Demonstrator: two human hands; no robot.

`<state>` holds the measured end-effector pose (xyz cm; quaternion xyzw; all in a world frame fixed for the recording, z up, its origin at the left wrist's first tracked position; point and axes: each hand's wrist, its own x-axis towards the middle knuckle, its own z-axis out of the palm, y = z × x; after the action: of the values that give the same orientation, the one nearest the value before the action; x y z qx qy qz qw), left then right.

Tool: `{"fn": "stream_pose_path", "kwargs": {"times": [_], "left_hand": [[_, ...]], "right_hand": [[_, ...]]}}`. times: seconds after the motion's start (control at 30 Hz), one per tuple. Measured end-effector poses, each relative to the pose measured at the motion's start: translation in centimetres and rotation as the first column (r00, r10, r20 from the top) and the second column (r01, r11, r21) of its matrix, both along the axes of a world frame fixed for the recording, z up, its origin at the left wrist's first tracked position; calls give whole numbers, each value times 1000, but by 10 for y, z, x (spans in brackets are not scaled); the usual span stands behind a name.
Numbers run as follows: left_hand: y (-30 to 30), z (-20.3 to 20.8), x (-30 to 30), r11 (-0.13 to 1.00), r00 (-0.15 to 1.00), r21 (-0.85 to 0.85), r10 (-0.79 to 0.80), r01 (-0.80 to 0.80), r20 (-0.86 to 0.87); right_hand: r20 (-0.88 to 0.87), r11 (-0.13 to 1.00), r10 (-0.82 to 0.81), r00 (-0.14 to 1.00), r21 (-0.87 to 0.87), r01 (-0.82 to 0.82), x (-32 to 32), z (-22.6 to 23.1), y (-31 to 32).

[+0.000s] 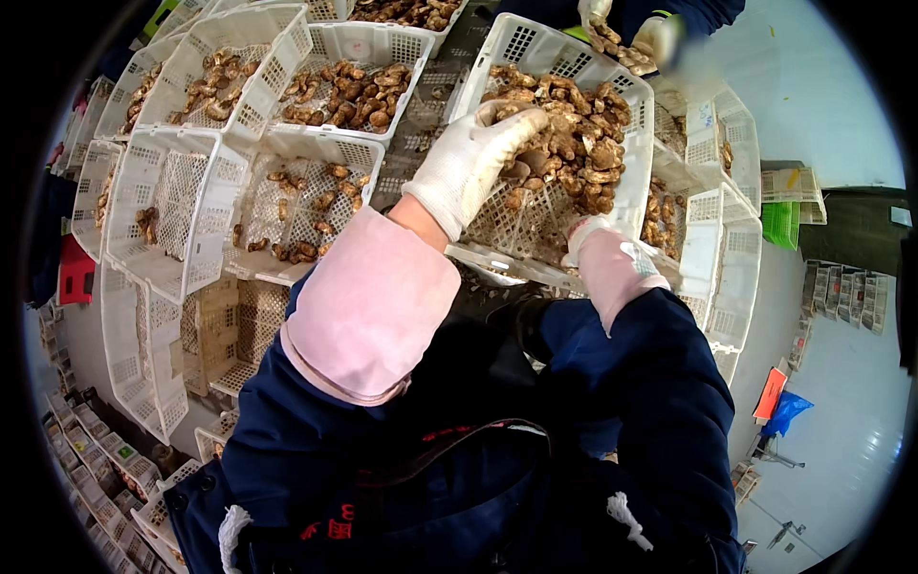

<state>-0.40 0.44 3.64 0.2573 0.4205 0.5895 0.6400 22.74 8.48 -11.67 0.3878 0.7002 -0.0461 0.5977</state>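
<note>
A white perforated crate [639, 158] in front of me holds a heap of brown mushrooms [588, 143]. My left hand [469, 163], in a white knit glove and pink sleeve cover, reaches over the crate's left side. Its fingers curl in at the heap's left part, closed on a mushroom that they partly cover. At the near right of the crate is my right hand [583, 237], also gloved; it is low against the near wall and its fingers are mostly hidden. Some of the crate's mesh bottom shows between my hands.
Across the crate, another person's gloved hands [626, 43] hold mushrooms. White crates with mushrooms, such as a back-left crate [354, 96] and a near-left crate [301, 196], stand at left. More crates [732, 230] are stacked at right, near a green basket [781, 225].
</note>
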Motion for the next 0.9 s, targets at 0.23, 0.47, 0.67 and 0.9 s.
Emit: {"fn": "stream_pose_path", "kwargs": {"times": [0.23, 0.47, 0.67, 0.9], "left_hand": [[9, 9, -7, 997, 997, 2, 73, -73, 15], [12, 3, -1, 995, 995, -15, 93, -94, -27], [13, -4, 3, 992, 992, -38, 120, -119, 31], [14, -7, 2, 995, 995, -21, 102, -101, 18]], "right_hand": [[-69, 993, -118, 991, -39, 116, 41, -41, 10], [-90, 990, -133, 987, -51, 129, 62, -75, 13], [-106, 977, -212, 971, 0, 213, 50, -50, 9], [-113, 973, -225, 968, 17, 228, 35, -16, -2]]}}
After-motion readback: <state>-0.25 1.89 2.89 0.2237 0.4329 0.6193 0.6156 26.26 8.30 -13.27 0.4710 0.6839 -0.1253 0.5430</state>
